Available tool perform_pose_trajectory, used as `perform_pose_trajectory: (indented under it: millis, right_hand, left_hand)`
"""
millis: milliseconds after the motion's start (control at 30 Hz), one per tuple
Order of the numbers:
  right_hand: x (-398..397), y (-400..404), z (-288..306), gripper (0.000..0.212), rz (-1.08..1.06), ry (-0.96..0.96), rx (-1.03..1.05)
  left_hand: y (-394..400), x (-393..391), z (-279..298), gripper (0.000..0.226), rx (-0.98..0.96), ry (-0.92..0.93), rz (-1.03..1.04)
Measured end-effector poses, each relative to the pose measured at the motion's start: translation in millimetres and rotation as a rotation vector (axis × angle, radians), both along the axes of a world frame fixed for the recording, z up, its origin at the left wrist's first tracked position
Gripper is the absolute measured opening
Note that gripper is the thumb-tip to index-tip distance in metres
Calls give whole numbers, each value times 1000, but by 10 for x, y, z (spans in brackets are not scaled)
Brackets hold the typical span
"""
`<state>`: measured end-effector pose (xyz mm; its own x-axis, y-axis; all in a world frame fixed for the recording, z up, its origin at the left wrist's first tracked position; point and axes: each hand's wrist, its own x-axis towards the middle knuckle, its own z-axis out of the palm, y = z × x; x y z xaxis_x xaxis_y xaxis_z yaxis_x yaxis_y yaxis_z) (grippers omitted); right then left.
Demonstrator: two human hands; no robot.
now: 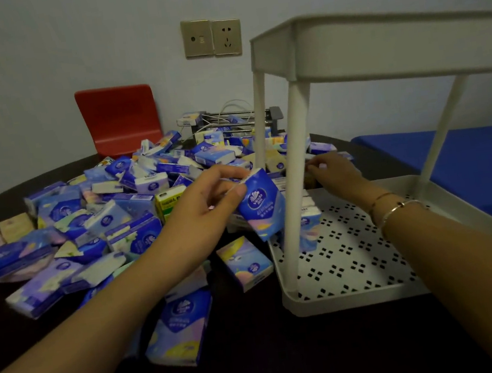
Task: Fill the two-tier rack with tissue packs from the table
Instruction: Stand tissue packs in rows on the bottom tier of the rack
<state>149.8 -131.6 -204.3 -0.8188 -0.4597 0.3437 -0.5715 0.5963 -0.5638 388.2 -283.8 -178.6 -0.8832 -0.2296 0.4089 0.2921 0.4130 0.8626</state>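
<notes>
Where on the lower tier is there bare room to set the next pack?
The perforated floor of the lower tier is bare from its near rim back to the right hand. Its far-left corner is crowded: packs stand there behind the front post, where the left hand holds a blue pack.

Dim, flat indoor light; no distinct source is seen. A bluish cast is noted on the wall (36, 57). The desk (259, 355) is rendered near-black at the bottom. Wide-angle bowing is seen at the edges. Slight softness and blur are noted at lower right.
</notes>
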Motion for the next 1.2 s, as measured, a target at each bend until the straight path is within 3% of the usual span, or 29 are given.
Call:
perform_pose_trajectory:
  millis: [100, 233, 400, 500, 633, 767, 1000, 1200]
  right_hand:
    - [69, 58, 5, 13, -83, 122, -211]
    - [360, 227, 182, 12, -165, 79, -451]
    - [885, 635, 294, 34, -31, -171, -742]
    - [1132, 867, 269, 48, 81, -468, -843]
    - [1372, 1062, 266, 39, 218, -673, -707]
    - [1476, 1098, 256, 38, 262, -647, -452]
    - [1549, 862, 138, 27, 277, -411, -203]
    - [1522, 770, 23, 29, 154, -203, -93]
  left_hand:
    - [83, 45, 0, 20, 5, -17, -59]
    - [159, 76, -8, 22, 41, -71, -116]
    - [231, 51, -29, 18, 108, -77, -167]
    - [268, 4, -71, 22, 80, -97, -177]
    - [325, -61, -141, 28, 12, -86, -141]
    - [354, -130, -202, 31, -242, -20, -16]
    - [349, -268, -297, 21, -316, 10, 107]
    - [378, -231, -344, 16, -161, -29, 47]
